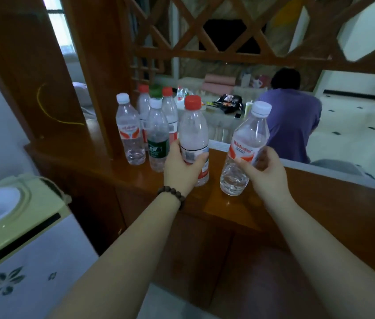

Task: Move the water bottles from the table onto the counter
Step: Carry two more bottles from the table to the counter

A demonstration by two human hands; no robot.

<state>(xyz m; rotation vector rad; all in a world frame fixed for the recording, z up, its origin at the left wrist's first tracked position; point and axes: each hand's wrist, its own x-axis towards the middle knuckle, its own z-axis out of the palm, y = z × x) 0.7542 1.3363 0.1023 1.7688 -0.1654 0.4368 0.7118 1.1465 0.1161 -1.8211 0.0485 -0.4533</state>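
You've got a bottle in each hand right over the wooden tabletop. Your left hand, the one with the bead bracelet, has its grip wrapped around the lower half of the red-capped bottle, which stands upright with its base at the tabletop's surface. Your right hand pinches the white-capped bottle at its red label; that one's tilted, top leaning right, and I can't tell if its base is actually touching the wood. Just left and a bit farther back there's a cluster of bottles already standing on the tabletop, mixed red, white and green caps. Far side of the divider, a person in a purple shirt sits by a cluttered table. A white dispenser sits near left.
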